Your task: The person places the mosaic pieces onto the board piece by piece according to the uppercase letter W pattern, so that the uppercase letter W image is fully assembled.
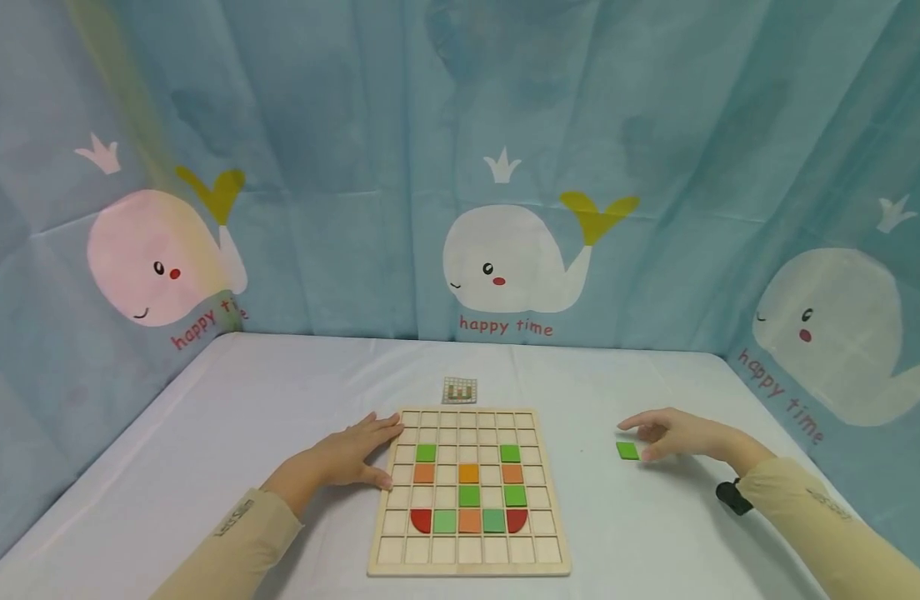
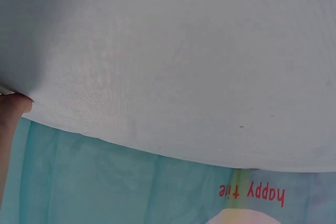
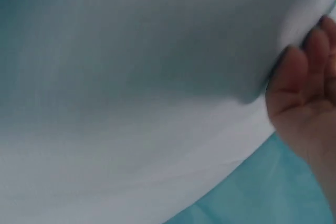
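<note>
A wooden grid board lies on the white table, its squares partly filled with colored tiles. My left hand rests at its left side, fingertips on the upper left rim and thumb lower down at the edge. Off to the right, a loose green square tile lies on the cloth. My right hand is beside it, thumb right at the tile's edge and bent index finger above its far side. In the right wrist view the fingers are loosely bent near the cloth; the tile is hidden there.
Behind the board lies a small pattern card with a grid picture. Orange tiles, green tiles and two red rounded pieces sit in the board. A dark object shows by the right wrist. A blue whale-print curtain stands behind the table.
</note>
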The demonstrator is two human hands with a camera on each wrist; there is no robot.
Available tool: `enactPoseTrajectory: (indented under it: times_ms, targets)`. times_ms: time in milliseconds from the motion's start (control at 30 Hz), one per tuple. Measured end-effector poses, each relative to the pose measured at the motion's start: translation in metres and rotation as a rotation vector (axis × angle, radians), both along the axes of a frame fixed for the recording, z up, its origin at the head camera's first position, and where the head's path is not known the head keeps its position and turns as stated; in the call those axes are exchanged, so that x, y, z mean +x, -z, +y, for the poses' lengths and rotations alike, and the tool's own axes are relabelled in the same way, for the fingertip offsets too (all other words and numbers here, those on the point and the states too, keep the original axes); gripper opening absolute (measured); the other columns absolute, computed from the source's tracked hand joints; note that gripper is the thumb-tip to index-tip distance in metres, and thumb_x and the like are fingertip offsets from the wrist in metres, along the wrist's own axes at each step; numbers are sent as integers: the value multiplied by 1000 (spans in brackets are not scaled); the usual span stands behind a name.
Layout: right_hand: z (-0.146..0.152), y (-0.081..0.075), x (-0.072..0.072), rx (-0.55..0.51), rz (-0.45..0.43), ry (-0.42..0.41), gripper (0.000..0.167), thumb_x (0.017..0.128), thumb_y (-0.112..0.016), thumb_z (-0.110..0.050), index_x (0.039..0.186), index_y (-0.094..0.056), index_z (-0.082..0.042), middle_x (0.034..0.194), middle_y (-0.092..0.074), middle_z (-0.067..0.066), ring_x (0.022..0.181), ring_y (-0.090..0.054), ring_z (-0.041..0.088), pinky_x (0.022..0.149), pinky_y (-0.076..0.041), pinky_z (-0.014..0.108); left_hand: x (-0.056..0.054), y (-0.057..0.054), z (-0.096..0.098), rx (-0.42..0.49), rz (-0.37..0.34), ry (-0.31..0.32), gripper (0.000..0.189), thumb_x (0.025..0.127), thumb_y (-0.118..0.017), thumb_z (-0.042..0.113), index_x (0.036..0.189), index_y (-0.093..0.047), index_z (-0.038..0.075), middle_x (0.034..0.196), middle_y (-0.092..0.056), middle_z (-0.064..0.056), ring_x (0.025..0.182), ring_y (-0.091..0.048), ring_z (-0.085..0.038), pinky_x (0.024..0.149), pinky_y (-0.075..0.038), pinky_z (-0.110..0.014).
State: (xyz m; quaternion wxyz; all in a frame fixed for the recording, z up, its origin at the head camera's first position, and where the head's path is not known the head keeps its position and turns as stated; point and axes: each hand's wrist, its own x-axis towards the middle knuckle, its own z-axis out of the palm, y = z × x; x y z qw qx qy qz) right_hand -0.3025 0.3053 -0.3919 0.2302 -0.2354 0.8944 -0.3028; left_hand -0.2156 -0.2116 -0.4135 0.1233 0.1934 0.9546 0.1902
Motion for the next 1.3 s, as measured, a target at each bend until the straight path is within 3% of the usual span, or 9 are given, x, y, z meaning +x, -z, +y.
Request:
enactPoseTrajectory:
  times_ms: [233, 400, 867, 1133, 1300]
  targets:
    - [-1, 4, -8, 15, -6, -61, 43, 80, -79, -8, 120, -65, -1, 101, -52, 6, 91, -44, 21, 74, -43, 30, 0, 0, 1, -2, -2, -4, 92, 78, -75, 50, 149, -38, 5, 157, -28, -12, 144, -17, -41, 105, -24, -68]
    - [-4, 6, -5, 56, 7, -19, 35, 77, -80, -8, 110, -67, -8, 100, -51, 5, 92, -42, 23, 77, -41, 34, 1, 0, 1, 2, -7, -5, 91, 78, -75, 50, 149, -39, 5, 157, -28, -12, 144, -17, -41, 105, -23, -69]
    - [-17, 4, -7, 45, -16, -57, 25, 77, -80, -5, 92, -61, -10, 83, -42, 2, 82, -37, 20, 67, -30, 33, 0, 2, 0, 10, -6, 5, 91, 78, -75, 50, 148, -39, 5, 157, -28, -13, 144, -17, -42, 106, -22, -69]
    - [-15, 7, -8, 67, -7, -11, 22, 79, -78, -8, 93, -63, -11, 91, -48, 4, 88, -39, 22, 71, -34, 35, 0, 2, -1, 0, 1, 4, 91, 78, -74, 50, 149, -39, 5, 157, -28, -12, 144, -17, -42, 105, -22, -69]
    - [-10, 9, -4, 11, -16, 9, 18, 83, -74, -13, 95, -62, -9, 97, -53, 5, 89, -44, 22, 72, -38, 36, 1, 0, 1, 8, -2, 6, 91, 78, -74, 51, 148, -39, 5, 157, -28, -13, 144, -16, -42, 106, -22, -68]
